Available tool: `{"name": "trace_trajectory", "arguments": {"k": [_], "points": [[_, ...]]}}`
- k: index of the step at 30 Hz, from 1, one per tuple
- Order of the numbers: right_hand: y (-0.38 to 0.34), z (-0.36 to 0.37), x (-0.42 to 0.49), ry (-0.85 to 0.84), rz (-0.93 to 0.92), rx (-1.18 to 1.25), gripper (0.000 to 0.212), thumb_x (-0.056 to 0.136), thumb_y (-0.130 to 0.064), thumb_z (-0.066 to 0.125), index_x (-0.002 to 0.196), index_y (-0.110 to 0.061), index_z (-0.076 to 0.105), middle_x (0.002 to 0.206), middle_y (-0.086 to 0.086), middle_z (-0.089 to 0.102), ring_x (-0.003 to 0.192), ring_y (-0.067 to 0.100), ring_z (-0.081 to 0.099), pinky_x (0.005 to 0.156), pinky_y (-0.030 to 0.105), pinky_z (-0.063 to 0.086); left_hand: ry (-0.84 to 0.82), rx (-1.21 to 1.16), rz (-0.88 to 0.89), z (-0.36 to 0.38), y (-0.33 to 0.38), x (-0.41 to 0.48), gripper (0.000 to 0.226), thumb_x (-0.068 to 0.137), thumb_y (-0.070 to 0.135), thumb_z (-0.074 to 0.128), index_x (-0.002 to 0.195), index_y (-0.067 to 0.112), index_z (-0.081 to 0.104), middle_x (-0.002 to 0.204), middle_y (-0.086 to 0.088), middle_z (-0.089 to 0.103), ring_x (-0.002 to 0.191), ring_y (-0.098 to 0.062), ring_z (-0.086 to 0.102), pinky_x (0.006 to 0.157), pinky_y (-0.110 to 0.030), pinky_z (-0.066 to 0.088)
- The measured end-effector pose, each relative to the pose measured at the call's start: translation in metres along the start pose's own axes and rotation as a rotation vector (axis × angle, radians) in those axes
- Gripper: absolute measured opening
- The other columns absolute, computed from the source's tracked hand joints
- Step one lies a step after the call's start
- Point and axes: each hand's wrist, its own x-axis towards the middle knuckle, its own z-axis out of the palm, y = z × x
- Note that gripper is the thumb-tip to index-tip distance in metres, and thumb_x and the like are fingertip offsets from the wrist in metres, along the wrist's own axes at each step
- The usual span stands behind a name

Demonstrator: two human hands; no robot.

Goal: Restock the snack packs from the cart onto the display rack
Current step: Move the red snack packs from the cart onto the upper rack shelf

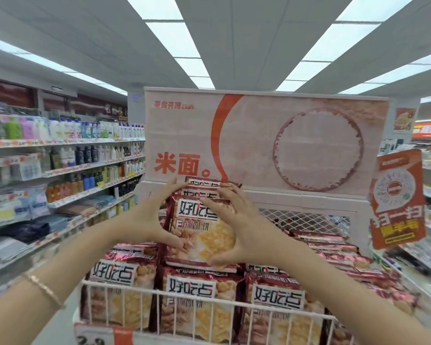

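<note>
Where I look from the head camera: a shop aisle, with the display rack (159, 293) straight ahead and both bare arms reaching up to it.
Left hand (149, 217): I see it gripping the left edge of the held snack packs (192, 215), fingers behind the top corner, thumb across the lower front.
Right hand (241, 225): it is clamped on the same bundle from the right, fingers curled over the upper front and thumb under the bottom edge.
Held snack packs: a bundle of red-and-white bags, at least three tops showing. They stand upright between my two hands, above the middle of the rack and in front of the header board (284, 145).
Rack contents: a front row of matching packs (189, 285) stands upright behind the white wire front. More packs (334, 255) lie in rows to the right.
Header board: pale, with an orange curve, red characters and a round bowl picture.
Bracelet (42, 287): thin, on the left wrist.
Orange sign (396, 200): hangs at the rack's right side, tilted.
Price tag (102, 337): on the rack's lower front edge; I cannot read its digits.
Left shelving (72, 158): rows of bottles, blurred.
Ceiling: long light panels (174, 41).
</note>
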Motion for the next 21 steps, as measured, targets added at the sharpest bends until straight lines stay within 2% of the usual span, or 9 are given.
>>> {"name": "trace_trajectory", "arguments": {"k": [2, 5, 8, 10, 12, 14, 16, 18, 21], "points": [[0.006, 0.001, 0.003, 0.034, 0.000, -0.044, 0.112, 0.067, -0.080, 0.065, 0.150, -0.059, -0.006, 0.165, -0.011, -0.007, 0.152, 0.018, -0.019, 0.123, 0.055, 0.012, 0.031, -0.028, -0.012, 0.001, -0.002, 0.002, 0.122, 0.052, 0.053, 0.094, 0.145, 0.064, 0.016, 0.161, 0.031, -0.005, 0.147, -0.006, 0.018, 0.121, -0.041, 0.024], [0.006, 0.005, 0.000, 0.074, 0.019, -0.062, 0.109, 0.069, -0.081, 0.063, 0.152, -0.057, -0.003, 0.165, -0.009, 0.000, 0.152, 0.016, -0.016, 0.122, 0.052, 0.017, 0.084, 0.006, 0.007, 0.006, 0.003, -0.006, 0.118, 0.060, 0.052, 0.090, 0.147, 0.063, 0.012, 0.163, 0.027, -0.002, 0.147, -0.006, 0.020, 0.120, -0.038, 0.025], [0.001, 0.006, -0.002, 0.028, 0.040, -0.163, 0.107, 0.071, -0.083, 0.057, 0.152, -0.055, -0.008, 0.165, -0.004, 0.000, 0.152, 0.023, -0.019, 0.123, 0.054, 0.005, 0.101, 0.141, -0.009, 0.014, 0.010, -0.019, 0.115, 0.072, 0.056, 0.081, 0.149, 0.060, -0.004, 0.163, 0.026, -0.005, 0.148, -0.011, 0.025, 0.117, -0.040, 0.033], [-0.004, -0.006, -0.003, -0.013, 0.067, -0.246, 0.106, 0.068, -0.092, 0.044, 0.152, -0.055, -0.008, 0.166, -0.001, -0.004, 0.152, 0.027, -0.018, 0.120, 0.059, -0.007, 0.119, 0.319, -0.033, 0.017, 0.014, -0.031, 0.106, 0.080, 0.065, 0.066, 0.148, 0.058, -0.016, 0.164, 0.022, -0.009, 0.146, -0.017, 0.032, 0.114, -0.042, 0.039], [-0.015, -0.012, -0.001, 0.073, 0.061, -0.346, 0.096, 0.071, -0.094, 0.029, 0.154, -0.051, 0.006, 0.167, 0.005, 0.001, 0.153, 0.031, -0.011, 0.119, 0.064, -0.006, 0.165, 0.435, -0.030, 0.019, 0.014, -0.051, 0.091, 0.084, 0.073, 0.045, 0.149, 0.054, -0.016, 0.165, 0.016, -0.008, 0.149, -0.018, 0.027, 0.118, -0.041, 0.032], [-0.040, -0.005, 0.001, 0.329, -0.056, -0.366, 0.074, 0.088, -0.078, 0.032, 0.148, -0.036, 0.038, 0.160, 0.014, 0.029, 0.151, 0.035, 0.016, 0.119, 0.064, 0.010, 0.250, 0.444, -0.073, 0.016, 0.005, -0.081, 0.081, 0.086, 0.073, 0.035, 0.154, 0.046, 0.000, 0.166, 0.012, 0.006, 0.150, -0.016, 0.021, 0.122, -0.041, 0.022], [-0.076, 0.018, 0.004, 0.542, -0.228, -0.250, 0.051, 0.093, -0.054, 0.045, 0.130, -0.022, 0.058, 0.145, 0.014, 0.049, 0.142, 0.035, 0.036, 0.117, 0.059, 0.021, 0.370, 0.401, -0.142, 0.009, -0.013, -0.123, 0.064, 0.094, 0.060, 0.045, 0.152, 0.037, 0.032, 0.162, 0.009, 0.027, 0.147, -0.016, 0.029, 0.120, -0.042, 0.026], [-0.122, 0.049, 0.009, 0.587, -0.355, -0.132, 0.041, 0.090, -0.040, 0.050, 0.120, -0.016, 0.064, 0.137, 0.013, 0.055, 0.136, 0.033, 0.042, 0.116, 0.053, 0.025, 0.442, 0.417, -0.239, 0.001, -0.034, -0.175, 0.045, 0.098, 0.044, 0.054, 0.140, 0.028, 0.052, 0.154, 0.005, 0.041, 0.141, -0.018, 0.038, 0.115, -0.040, 0.033], [-0.194, 0.109, 0.016, 0.494, -0.472, 0.011, 0.035, 0.085, -0.029, 0.056, 0.114, -0.013, 0.067, 0.132, 0.015, 0.059, 0.130, 0.033, 0.046, 0.114, 0.052, 0.030, 0.450, 0.431, -0.430, -0.006, -0.061, -0.264, 0.035, 0.101, 0.038, 0.052, 0.132, 0.022, 0.059, 0.148, 0.003, 0.048, 0.135, -0.020, 0.044, 0.108, -0.038, 0.039]]}}
